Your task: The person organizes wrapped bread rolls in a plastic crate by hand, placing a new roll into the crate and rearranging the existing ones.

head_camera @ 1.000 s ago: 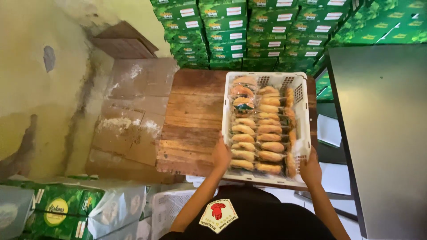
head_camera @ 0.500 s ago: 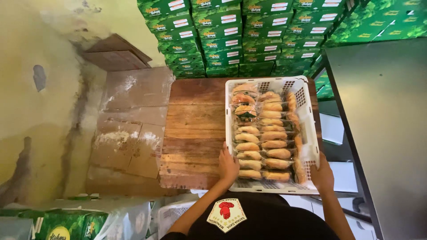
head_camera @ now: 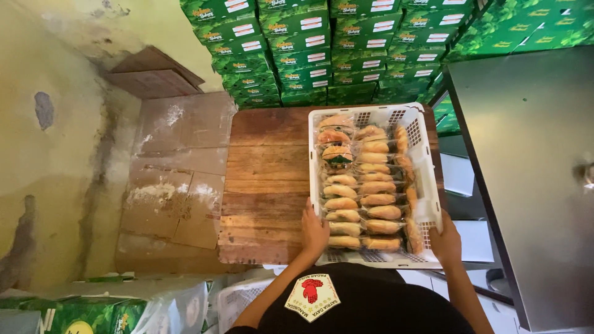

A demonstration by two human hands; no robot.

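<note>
A worn wooden table (head_camera: 266, 185), its planks scuffed and pale at the near edge, stands in a cramped storeroom. Behind it, green cardboard cartons (head_camera: 346, 43) are stacked in tight rows, reaching past the top of the view. To the left of the table, flattened brown cardboard sheets (head_camera: 176, 179) dusted with white powder cover the floor, and beyond them a yellowed wall (head_camera: 55, 136) shows dark stains and patches of peeling paint. A dark wooden board (head_camera: 154, 74) sits at the wall's foot. To the right of the table lies a grey metal surface (head_camera: 532, 161). Light is soft and even.
</note>
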